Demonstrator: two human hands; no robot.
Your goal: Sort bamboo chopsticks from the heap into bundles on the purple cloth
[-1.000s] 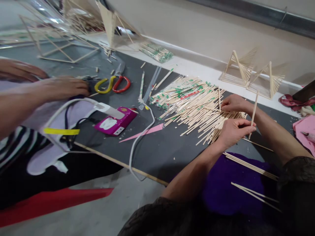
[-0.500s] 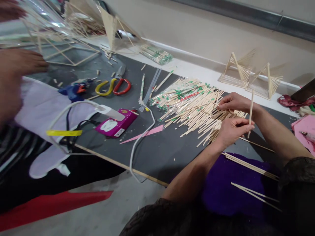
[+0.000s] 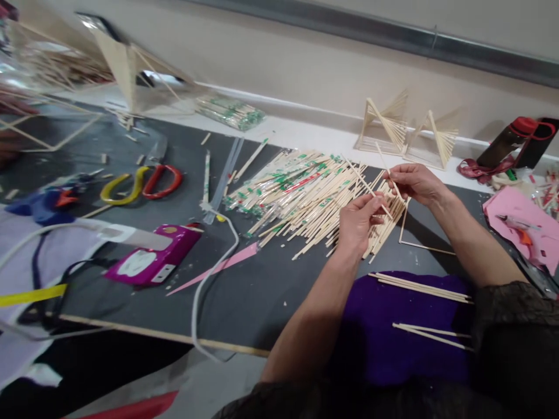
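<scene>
My left hand (image 3: 358, 220) pinches a thin wooden chopstick (image 3: 364, 181) that slants across the right end of a heap. In my right hand (image 3: 413, 180), just beside it, another chopstick (image 3: 381, 155) is gripped at a steep slant. Beneath both hands spreads the heap of loose chopsticks (image 3: 323, 215), partly in clear wrappers with green print. A square-cornered frame of sticks (image 3: 404, 227) lies partly behind my right wrist. Several chopsticks (image 3: 419, 286) rest on purple cloth (image 3: 367, 331) in front of me.
Two fan-shaped stick models (image 3: 384, 128) stand along the wall. To the left are scissors (image 3: 162, 181), a purple power strip (image 3: 151, 256) and a white cable (image 3: 194, 308). A glue gun (image 3: 519, 227) lies on pink sheets (image 3: 502, 203) near a bottle (image 3: 509, 139). Another person's hand (image 3: 11, 139) is far left.
The view has swung right. My left hand has tipped its upright chopstick to a slant and moved it left over the heap. My right hand has lifted, with a chopstick raised steeply.
</scene>
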